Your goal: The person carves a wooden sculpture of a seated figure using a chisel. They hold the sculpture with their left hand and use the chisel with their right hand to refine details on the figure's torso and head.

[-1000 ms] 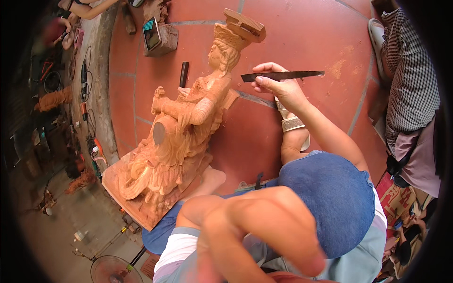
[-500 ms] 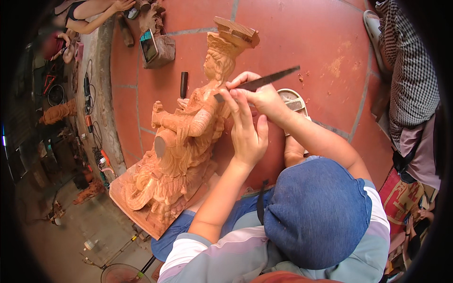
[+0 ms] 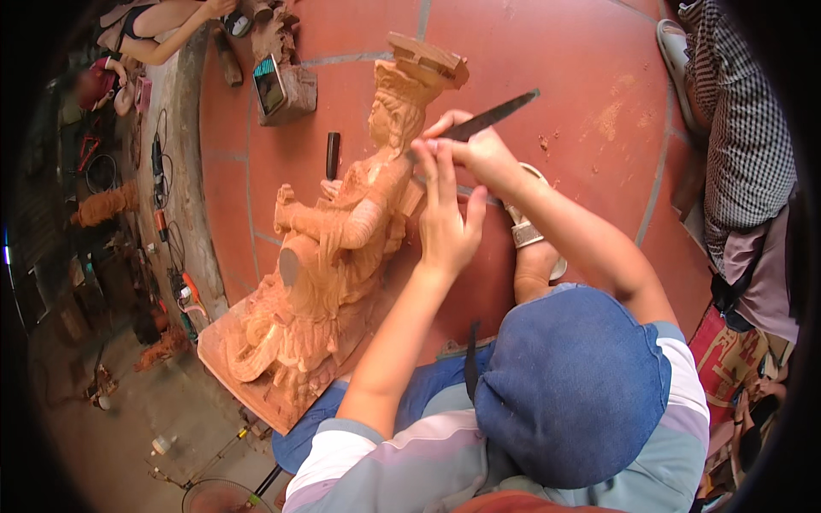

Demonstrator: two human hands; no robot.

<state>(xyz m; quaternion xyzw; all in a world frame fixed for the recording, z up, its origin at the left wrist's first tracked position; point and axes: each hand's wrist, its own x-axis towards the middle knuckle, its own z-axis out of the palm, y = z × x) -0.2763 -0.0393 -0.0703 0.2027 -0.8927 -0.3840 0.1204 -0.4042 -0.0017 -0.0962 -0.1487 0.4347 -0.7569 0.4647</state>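
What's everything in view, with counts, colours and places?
carved figure: one, orange, left of centre
chisel-like tool: one, dark, beside the figure's neck
short rod: one, black, left of figure
phone-like device: one, dark, upper left
floor tiles: several, red, centre
fan: one, colour unclear, lower left
checked garment: one, black and white, right
co-worker's limbs: several, bare, top left
edge clutter: many, mixed, both sides
cap: one, blue, lower right
left hand: one, bare, beside tool
right hand: one, bare, holding tool

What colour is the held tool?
The tool is nearly black; the head view shows it best.
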